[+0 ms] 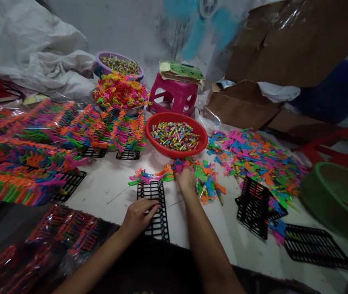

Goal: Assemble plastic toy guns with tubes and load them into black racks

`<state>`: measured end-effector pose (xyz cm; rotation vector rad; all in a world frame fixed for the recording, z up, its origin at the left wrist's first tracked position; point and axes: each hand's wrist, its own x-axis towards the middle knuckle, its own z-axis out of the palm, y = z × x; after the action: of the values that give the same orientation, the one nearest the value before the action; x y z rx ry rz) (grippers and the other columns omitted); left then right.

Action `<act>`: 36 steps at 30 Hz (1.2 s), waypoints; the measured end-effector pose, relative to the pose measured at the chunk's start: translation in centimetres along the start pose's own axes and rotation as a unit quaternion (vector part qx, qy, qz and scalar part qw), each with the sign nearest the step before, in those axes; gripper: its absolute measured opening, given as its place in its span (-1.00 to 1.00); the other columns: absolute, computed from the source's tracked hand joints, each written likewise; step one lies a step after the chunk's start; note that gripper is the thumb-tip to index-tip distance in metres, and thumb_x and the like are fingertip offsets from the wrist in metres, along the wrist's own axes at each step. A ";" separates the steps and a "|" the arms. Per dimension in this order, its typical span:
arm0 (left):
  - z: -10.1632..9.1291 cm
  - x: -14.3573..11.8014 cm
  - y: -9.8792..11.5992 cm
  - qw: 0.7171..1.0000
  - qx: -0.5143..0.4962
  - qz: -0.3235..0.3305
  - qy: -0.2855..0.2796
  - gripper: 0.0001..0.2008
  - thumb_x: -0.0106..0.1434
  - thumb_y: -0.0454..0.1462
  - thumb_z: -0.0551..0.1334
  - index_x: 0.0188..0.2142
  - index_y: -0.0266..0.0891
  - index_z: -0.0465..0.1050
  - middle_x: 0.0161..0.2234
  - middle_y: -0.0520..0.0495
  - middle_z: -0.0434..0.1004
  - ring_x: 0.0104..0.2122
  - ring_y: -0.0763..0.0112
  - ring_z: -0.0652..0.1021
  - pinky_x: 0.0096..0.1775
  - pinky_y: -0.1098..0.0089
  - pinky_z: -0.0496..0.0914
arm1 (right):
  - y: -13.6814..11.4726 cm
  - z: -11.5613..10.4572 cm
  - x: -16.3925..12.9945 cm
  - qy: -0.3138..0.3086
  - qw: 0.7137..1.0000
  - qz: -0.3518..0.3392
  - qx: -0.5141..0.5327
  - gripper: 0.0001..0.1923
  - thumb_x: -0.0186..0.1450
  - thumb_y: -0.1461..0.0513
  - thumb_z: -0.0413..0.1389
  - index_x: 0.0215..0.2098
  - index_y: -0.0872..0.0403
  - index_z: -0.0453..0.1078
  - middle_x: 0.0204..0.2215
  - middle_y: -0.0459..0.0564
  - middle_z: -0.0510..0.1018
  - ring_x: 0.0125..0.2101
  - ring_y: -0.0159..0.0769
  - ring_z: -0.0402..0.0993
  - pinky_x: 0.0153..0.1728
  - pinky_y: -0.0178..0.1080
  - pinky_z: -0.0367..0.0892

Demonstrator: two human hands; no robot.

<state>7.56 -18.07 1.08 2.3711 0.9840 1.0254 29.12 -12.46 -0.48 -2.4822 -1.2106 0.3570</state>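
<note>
Head view: left hand [138, 215] lay flat, fingers open, on black rack [154, 210], long axis running near-far. Right hand [185, 178], at rack's far end, pinched a pink toy [178, 165]; loose toy pile [207, 183] just right.

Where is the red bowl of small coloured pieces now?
In the head view, the red bowl sits at centre on the white surface, just beyond the right hand, in front of the pink stool.

Dim indoor light with the brightest patch on the white table [112, 183] at centre. Corners fall into shadow. Wide-angle lens bends and stretches the edges. Glare glints on clear plastic wrap [293, 16]; distant background slightly soft.
</note>
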 end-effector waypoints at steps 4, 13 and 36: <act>-0.6 -0.5 -1.0 1.000 0.017 -0.024 0.008 -0.84 0.20 -0.26 0.14 -0.30 -0.19 0.49 -0.44 -0.02 0.56 -0.44 0.47 0.51 -0.35 0.45 0.42 | 3.1 -2.3 -1.4 0.107 0.982 -0.010 0.155 -0.70 0.13 0.06 0.04 -0.36 0.12 0.41 -0.44 0.04 0.50 -0.42 -0.28 0.38 -0.41 -0.31 0.22; 0.9 0.6 0.4 0.993 -0.099 -0.027 0.052 -0.83 0.14 -0.22 0.21 -0.26 -0.15 0.49 -0.33 -0.05 0.56 -0.32 0.40 0.53 -0.27 0.38 0.45 | 1.4 -4.0 -10.9 -0.028 0.807 -0.070 0.586 -0.84 0.01 0.15 0.16 -0.54 0.09 0.36 -0.60 -0.09 0.48 -0.55 -0.37 0.39 -0.47 -0.31 0.34; -3.4 -2.2 -1.7 0.972 -0.110 -0.198 0.066 -0.70 0.15 -0.10 0.12 -0.24 -0.22 0.46 -0.31 -0.10 0.54 -0.26 0.31 0.51 -0.16 0.31 0.38 | 7.1 -2.6 -3.4 0.076 0.984 0.056 0.149 -0.77 0.10 0.16 0.10 -0.40 0.17 0.45 -0.38 0.12 0.47 -0.35 -0.17 0.40 -0.35 -0.21 0.26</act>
<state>3.18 -18.26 1.26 1.8493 1.2555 1.0779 33.05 -19.79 -0.89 -2.2752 -0.8886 0.3439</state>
